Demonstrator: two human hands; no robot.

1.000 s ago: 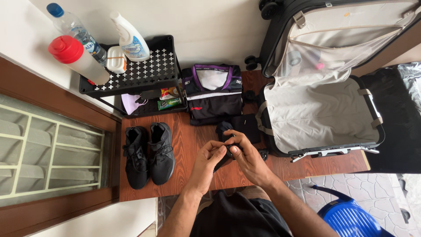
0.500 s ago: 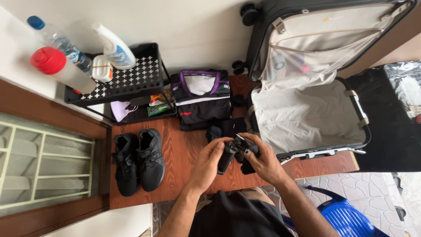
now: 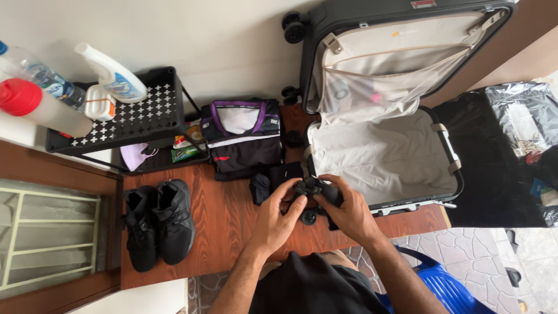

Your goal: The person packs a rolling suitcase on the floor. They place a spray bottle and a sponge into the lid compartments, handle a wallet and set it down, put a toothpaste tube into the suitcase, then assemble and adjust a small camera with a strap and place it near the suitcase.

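Wooden surface (image 3: pixel 221 227) under open suitcase (image 3: pixel 383 157) at 1 o'clock. Left hand (image 3: pixel 279 218) and right hand (image 3: pixel 343 212), forearms converging from 6 o'clock, both grip small black bundle (image 3: pixel 311 187) at centre, fingers curled.

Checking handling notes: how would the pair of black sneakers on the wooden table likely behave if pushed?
The pair of black sneakers would probably slide upright, since both rest flat on their soles. Their soft-looking uppers may flex when gripped. They seem unlikely to roll.
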